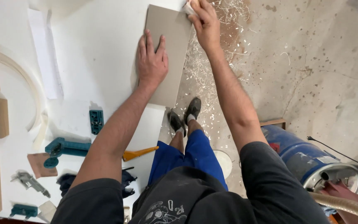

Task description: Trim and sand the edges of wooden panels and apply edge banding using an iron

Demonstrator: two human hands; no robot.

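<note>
Blue drum stands near hands pressing grey panel.

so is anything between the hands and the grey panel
Nothing visible. The left hand lies flat on the grey panel, touching it directly. The right hand grips a small pale pad at the panel's top right corner; only that pad could sit between it and the panel.
</note>
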